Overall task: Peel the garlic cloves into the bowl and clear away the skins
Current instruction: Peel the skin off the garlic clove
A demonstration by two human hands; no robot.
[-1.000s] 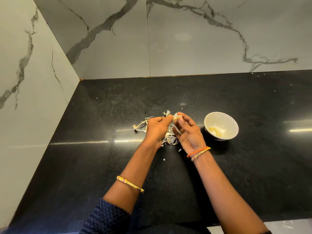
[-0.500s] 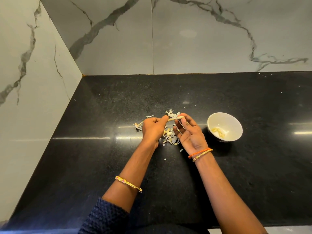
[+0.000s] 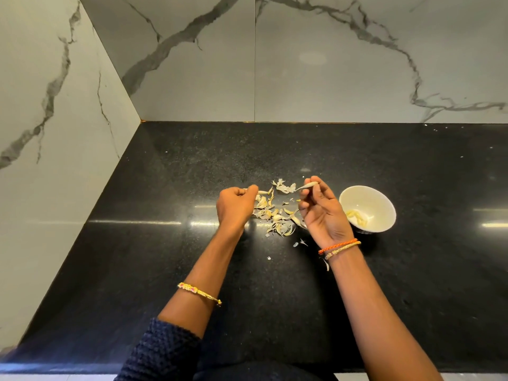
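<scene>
My right hand (image 3: 321, 213) pinches a slender pale garlic clove (image 3: 308, 185) between thumb and fingertips, palm turned up, just left of the bowl. My left hand (image 3: 235, 206) is curled, and a short strip of skin (image 3: 261, 192) sticks out of its fingertips. Between the two hands a pile of loose garlic skins (image 3: 276, 217) lies on the black counter. The white bowl (image 3: 384, 213) stands right of my right hand, with a few peeled cloves (image 3: 357, 217) inside.
The black stone counter (image 3: 165, 257) meets marble walls at the back and left, forming a corner at the far left. Small skin scraps (image 3: 300, 242) lie nearer me, by my right wrist. The counter's front edge runs along the bottom of the view.
My hands, which were together on one clove, have pulled apart: the left went left with a strip of skin, the right went right towards the bowl with the clove.
</scene>
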